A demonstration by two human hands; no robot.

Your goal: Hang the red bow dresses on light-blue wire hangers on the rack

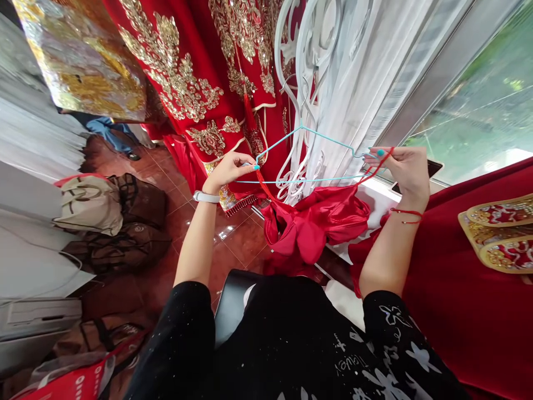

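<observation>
Well, the left hand's fingers (pixel 246 162) pinch narrowly on one end of a thin light-blue wire hanger (pixel 328 141), and the right hand's fingers (pixel 377 157) pinch its other end together with a thin red strap (pixel 375 169). Just below the hanger dangles a light, limp, slippery red satin garment (pixel 312 222), most easily held by its straps.
</observation>
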